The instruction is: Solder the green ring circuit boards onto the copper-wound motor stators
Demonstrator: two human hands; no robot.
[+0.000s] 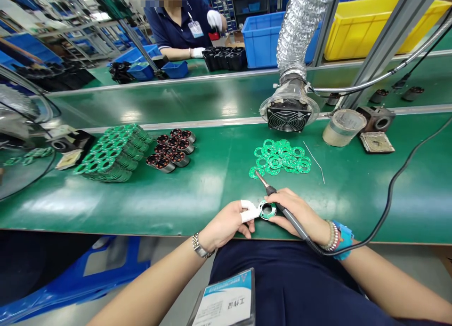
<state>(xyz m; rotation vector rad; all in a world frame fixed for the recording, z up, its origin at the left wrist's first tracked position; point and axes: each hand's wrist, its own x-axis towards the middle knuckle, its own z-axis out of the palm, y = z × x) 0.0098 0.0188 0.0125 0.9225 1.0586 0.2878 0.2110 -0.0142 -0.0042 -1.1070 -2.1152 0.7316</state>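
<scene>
Low over the bench's front edge, my left hand (235,221), with white finger cots on two fingers, pinches the left rim of a part topped by a ring-shaped green circuit board (271,213). My right hand (300,207) holds a soldering iron (291,218), its tip pointing forward and left. Fingers of that hand also touch the right side of the ring part. What sits under the ring is mostly hidden. Just ahead lies a loose pile of green ring boards (282,157), with a thin strand of solder wire (315,159) to its right.
Motor stators (173,149) stand grouped left of centre, beside stacked green board panels (106,154). A fume extractor fan (288,118) hangs behind the pile. Right of it are a round tub (342,128) and an iron stand (379,121). A co-worker (180,22) sits opposite.
</scene>
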